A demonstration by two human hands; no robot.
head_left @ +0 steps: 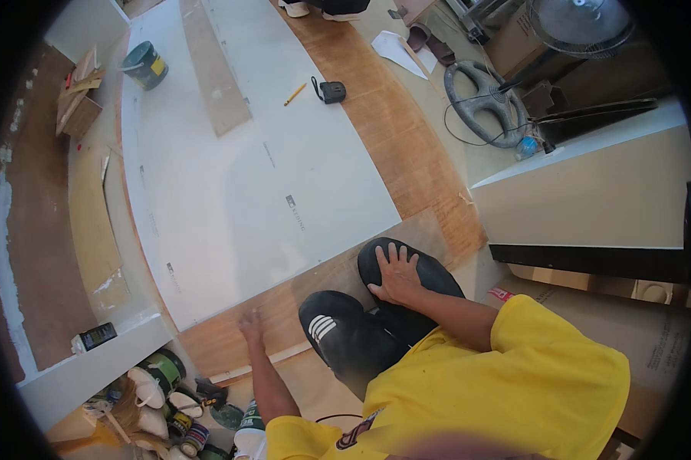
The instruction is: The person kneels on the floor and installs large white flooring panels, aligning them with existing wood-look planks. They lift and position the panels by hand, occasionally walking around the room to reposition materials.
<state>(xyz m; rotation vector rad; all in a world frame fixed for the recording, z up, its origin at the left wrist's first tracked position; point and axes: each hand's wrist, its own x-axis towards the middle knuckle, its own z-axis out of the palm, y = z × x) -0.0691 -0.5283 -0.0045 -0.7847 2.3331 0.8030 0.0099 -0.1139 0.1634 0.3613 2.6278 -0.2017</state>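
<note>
My right hand (pixel 397 277) rests on my right knee with its fingers spread and nothing in it. Over a brown wooden strip (pixel 215 345) in front of me is my left hand (pixel 251 328), its fingers smeared by motion; whether it touches the strip I cannot tell. Beyond the strip lies a large white sheet (pixel 207 207) on a brown board. On that sheet are a yellow pencil (pixel 295 94), a black tape measure (pixel 331 92) with a wrist loop, and a long narrow brown strip (pixel 211 69). My knees are bent at the near strip's right part.
A dark green bucket (pixel 144 66) stands at the sheet's far left. Paint cans (pixel 165 372) and tools crowd the lower left. On the right are a pale panel (pixel 583 192), a fan base (pixel 487 103) and sandals (pixel 431 44). Another person's feet (pixel 326 9) show at the top.
</note>
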